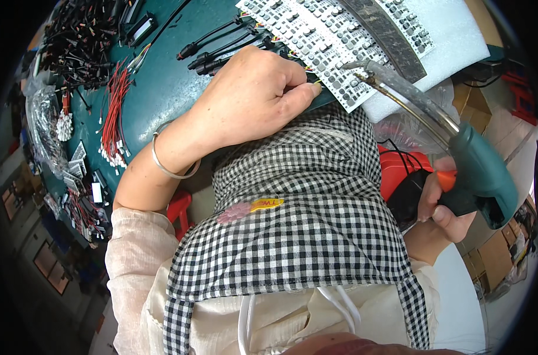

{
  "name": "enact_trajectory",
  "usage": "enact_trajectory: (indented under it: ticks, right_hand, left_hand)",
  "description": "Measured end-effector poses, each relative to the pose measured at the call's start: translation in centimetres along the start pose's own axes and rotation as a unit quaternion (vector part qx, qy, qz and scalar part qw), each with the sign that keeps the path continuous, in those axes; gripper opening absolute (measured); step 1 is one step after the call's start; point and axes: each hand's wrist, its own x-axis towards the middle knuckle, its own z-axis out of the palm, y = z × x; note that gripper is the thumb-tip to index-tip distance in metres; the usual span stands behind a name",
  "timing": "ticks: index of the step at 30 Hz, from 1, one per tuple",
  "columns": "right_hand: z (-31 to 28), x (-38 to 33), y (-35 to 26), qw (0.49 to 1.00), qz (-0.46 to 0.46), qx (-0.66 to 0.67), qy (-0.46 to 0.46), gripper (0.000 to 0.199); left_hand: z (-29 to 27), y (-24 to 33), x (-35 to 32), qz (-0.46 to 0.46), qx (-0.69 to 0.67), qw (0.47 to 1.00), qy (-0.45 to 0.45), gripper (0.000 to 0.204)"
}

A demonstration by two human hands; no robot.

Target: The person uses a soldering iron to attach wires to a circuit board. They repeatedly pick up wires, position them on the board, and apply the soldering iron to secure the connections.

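Note:
My left hand (pixel 251 92) is closed in a pinch at the near left corner of a white circuit board panel (pixel 316 44). A thin yellow-green wire (pixel 317 84) shows at its fingertips. Several black connector cables (pixel 213 56) lie beside and partly under that hand, their bare coloured wire ends toward the panel's edge. My right hand (pixel 443 207) is wrapped round the grip of a green soldering gun (pixel 485 174) with an orange trigger. Its long metal tip reaches left over the panel; I cannot tell whether it touches the board.
A dark curved strip (pixel 387 38) lies across the panel, on a white foam sheet (pixel 452 41). Red and white wires (pixel 118 115), a heap of black connectors (pixel 77 44) and small parts (pixel 83 195) cover the green table's (pixel 162 77) left side. A red stool (pixel 177 213) stands below.

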Motion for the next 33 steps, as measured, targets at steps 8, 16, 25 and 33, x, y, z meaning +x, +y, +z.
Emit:
enact_trajectory:
  ticks: [8, 16, 25, 33]
  right_hand:
    - [0.2, -0.1, 0.2, 0.999, 0.003, -0.041, -0.029, 0.064]
    - [0.2, -0.9, 0.3, 0.999, -0.002, -0.049, 0.000, 0.064]
    - [1.1, -0.9, 0.6, 0.997, 0.005, -0.069, 0.029, 0.060]
    - [0.8, -1.1, 0.7, 0.995, -0.009, -0.098, 0.020, 0.057]
  left_hand:
    - [-0.1, 0.0, 0.1, 0.003, 0.014, 1.000, -0.011, 0.043]
    - [-0.9, -0.6, 0.3, -0.053, -0.106, 0.989, -0.092, 0.039]
    - [-0.7, -1.1, 0.2, -0.001, -0.040, 0.994, -0.098, 0.038]
    - [-0.9, -1.0, 0.4, -0.018, -0.056, 0.992, -0.116, 0.038]
